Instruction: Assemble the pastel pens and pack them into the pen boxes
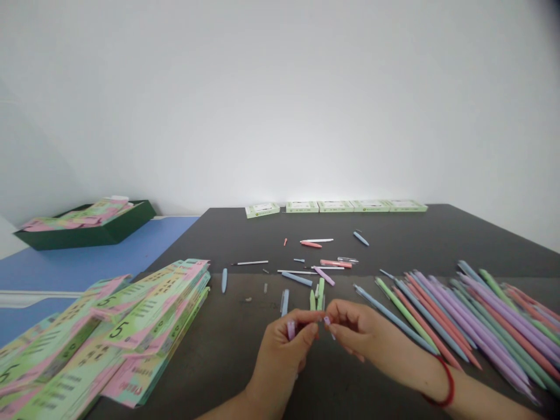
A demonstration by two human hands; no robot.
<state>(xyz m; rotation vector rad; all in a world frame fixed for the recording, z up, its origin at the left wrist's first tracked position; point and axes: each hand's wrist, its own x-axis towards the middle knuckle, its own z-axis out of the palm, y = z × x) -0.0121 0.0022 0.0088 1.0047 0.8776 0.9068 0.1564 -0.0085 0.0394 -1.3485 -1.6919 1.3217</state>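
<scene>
My left hand is closed around a purple pen barrel; most of the barrel is hidden by the fingers. My right hand, with a red band at the wrist, pinches a small purple pen part. The fingertips of both hands nearly meet. Just beyond them lie green pen parts and a blue barrel piece with a clip. Further out are a blue barrel, a purple barrel piece, a red barrel piece and a white refill.
Many assembled pens in several colours lie to the right. Printed flat packs are piled at the left. A dark green tray with more packs stands on a blue surface. Light green boxes line the black table's far edge.
</scene>
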